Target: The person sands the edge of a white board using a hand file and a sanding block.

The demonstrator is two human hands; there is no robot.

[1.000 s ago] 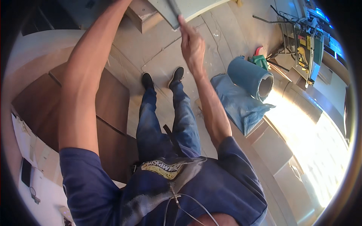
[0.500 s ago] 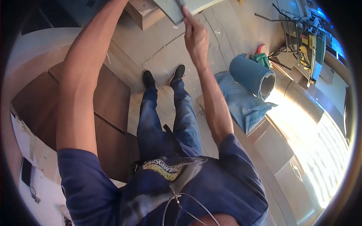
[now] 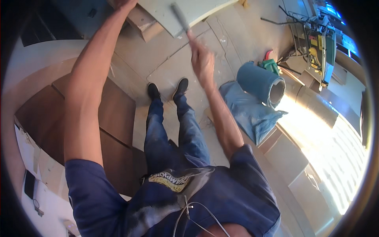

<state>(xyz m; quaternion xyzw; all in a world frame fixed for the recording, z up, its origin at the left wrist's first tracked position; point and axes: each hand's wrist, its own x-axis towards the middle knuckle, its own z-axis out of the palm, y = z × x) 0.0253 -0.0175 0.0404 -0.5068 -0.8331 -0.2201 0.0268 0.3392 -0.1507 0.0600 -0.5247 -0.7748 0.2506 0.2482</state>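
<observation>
My right hand [image 3: 202,63] is closed around the handle end of a narrow flat grey tool that looks like a file [image 3: 180,17]. The file extends up and to the left over the corner of a pale flat panel [image 3: 197,12]. Blur softens the hand, and whether the file touches the panel cannot be made out. At the top edge, my left hand [image 3: 125,4] is by the panel's left side, with its fingers mostly cut off from view. Beneath the panel's left part are brown wooden pieces [image 3: 144,24].
Dark brown boards [image 3: 114,106] lie to my left. On the right, a blue roll [image 3: 258,81] rests beside a crumpled blue sheet [image 3: 252,112]. Farther right stands a green and yellow machine [image 3: 321,55] with black legs. A dark phone-like object [image 3: 29,184] lies at far left.
My right hand has come down toward me, drawing the file back so more of it shows. The panel and floor sit slightly lower in the picture.
</observation>
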